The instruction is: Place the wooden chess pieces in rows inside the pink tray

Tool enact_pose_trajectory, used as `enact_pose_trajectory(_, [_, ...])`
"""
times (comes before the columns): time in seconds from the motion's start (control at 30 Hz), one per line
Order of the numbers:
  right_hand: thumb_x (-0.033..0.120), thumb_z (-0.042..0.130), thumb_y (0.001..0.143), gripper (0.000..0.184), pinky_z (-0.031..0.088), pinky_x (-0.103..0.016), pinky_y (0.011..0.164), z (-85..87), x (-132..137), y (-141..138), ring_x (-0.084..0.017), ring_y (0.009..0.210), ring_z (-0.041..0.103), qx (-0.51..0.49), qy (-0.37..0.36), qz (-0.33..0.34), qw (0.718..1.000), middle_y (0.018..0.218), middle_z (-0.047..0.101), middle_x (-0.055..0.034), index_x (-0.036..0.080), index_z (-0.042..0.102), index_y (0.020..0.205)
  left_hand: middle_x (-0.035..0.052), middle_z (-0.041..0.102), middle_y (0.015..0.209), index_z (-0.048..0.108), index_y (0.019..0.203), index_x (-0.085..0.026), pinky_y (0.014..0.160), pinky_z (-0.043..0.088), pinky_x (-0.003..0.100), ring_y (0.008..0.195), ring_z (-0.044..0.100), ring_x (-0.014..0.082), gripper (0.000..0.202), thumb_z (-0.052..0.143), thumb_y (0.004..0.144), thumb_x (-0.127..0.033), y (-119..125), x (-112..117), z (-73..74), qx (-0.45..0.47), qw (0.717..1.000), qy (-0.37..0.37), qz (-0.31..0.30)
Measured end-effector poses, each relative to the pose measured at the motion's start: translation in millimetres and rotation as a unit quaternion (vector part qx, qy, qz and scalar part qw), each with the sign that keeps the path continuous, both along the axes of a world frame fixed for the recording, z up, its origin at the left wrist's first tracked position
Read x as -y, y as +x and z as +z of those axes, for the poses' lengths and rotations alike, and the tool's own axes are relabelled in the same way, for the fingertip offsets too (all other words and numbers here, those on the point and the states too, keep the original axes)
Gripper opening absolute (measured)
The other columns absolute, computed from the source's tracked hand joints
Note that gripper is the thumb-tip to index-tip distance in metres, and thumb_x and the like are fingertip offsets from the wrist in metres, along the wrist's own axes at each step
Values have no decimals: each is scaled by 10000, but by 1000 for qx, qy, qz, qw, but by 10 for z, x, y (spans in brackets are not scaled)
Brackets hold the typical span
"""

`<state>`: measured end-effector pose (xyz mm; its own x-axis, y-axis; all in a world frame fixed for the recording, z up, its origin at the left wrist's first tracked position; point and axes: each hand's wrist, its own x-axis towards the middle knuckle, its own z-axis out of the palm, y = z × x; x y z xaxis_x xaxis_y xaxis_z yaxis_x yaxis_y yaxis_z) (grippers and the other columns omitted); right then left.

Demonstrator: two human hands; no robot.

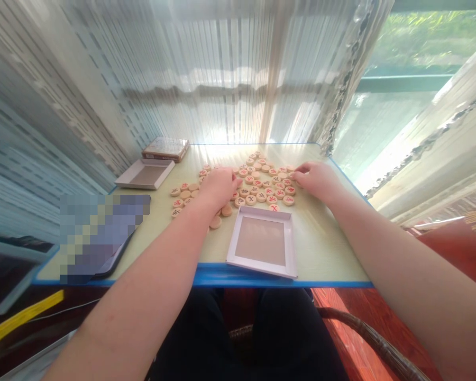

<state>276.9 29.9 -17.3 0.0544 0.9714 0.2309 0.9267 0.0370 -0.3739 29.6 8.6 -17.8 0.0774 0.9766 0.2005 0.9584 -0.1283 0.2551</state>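
Observation:
Many round wooden xiangqi pieces lie spread over the table, marked with red or dark characters; some show blank faces. My left hand is among them, its fingers curled down at the middle of the spread. What sits under those fingertips is hidden. At the right edge of the pieces, my right hand has thumb and fingers drawn together at a xiangqi piece. Close in front of me lies an open shallow box half, its near edge at the table edge. One red-marked piece touches its far rim.
Another shallow box half lies at the back left, beside a flat box. A dark tablet-like device, partly blurred out, lies at the left. The table has a blue edge; curtains hang behind it.

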Motion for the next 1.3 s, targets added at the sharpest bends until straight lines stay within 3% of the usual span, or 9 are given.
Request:
enact_pose_trajectory(0.1, [345, 586, 756, 292, 469, -330, 764, -19, -13, 3, -239, 883, 637, -15, 6, 0, 1000, 931, 715, -85, 182, 705, 968, 91, 658, 980, 623, 898, -182, 796, 477, 320, 858, 601, 202, 210, 525, 862, -364, -12, -10, -13, 20, 1000, 13, 2])
enact_pose_trajectory(0.27, [315, 605, 758, 521, 475, -351, 810, -56, -48, -11, -232, 911, 626, -63, 62, 36, 995, 1078, 685, -93, 159, 570, 1255, 52, 653, 998, 629, 932, -223, 804, 477, 317, 879, 602, 203, 153, 593, 802, -296, -30, -1, -10, 7, 1000, 23, -16])
enact_pose_trajectory(0.47, [339, 524, 834, 325, 411, -395, 956, -56, -45, -40, -245, 1060, 577, -42, 79, 94, 992, 1111, 684, -74, 201, 694, 1075, 52, 651, 1033, 718, 961, -257, 840, 474, 326, 962, 613, 227, 231, 529, 835, -300, -19, 0, 6, -42, 998, 11, -44])
enact_pose_trajectory(0.63, [341, 519, 840, 311, 384, -366, 988, -80, -57, -30, -233, 1054, 589, -5, 29, 139, 990, 1091, 705, -62, 198, 728, 1020, 66, 670, 1046, 714, 1057, -259, 851, 472, 336, 1015, 604, 242, 316, 457, 891, -340, -14, 27, 28, -61, 996, -6, -67])
enact_pose_trajectory(0.8, [374, 518, 839, 327, 440, -346, 888, -91, -73, -27, -249, 990, 620, 10, 10, 107, 994, 1048, 717, -89, 171, 746, 956, 69, 657, 1099, 669, 1147, -261, 839, 477, 328, 997, 610, 231, 354, 412, 916, -336, -8, 45, 15, -58, 997, 3, -48])
enact_pose_trajectory(0.9, [371, 532, 826, 344, 457, -335, 841, -104, -85, -27, -243, 954, 635, 7, 19, 101, 995, 1029, 724, -84, 175, 730, 1028, 85, 647, 1141, 619, 1210, -235, 863, 472, 340, 1022, 603, 235, 386, 359, 932, -296, 5, 46, 15, -50, 999, 3, -20])
enact_pose_trajectory(1.03, [362, 540, 822, 319, 466, -320, 808, -109, -105, -22, -229, 912, 647, -5, 23, 92, 996, 978, 733, -69, 192, 741, 1002, 94, 641, 1168, 619, 1195, -209, 908, 457, 347, 1064, 591, 237, 390, 335, 935, -275, 20, 47, 22, -40, 999, 0, -15])
enact_pose_trajectory(1.3, [340, 544, 842, 277, 456, -351, 843, -69, -82, -55, -236, 932, 623, -47, 71, 61, 995, 1002, 697, -106, 166, 734, 946, 83, 653, 1163, 615, 1219, -221, 873, 478, 329, 1021, 616, 233, 402, 408, 875, -201, -3, 17, 8, -2, 1000, -16, 8])
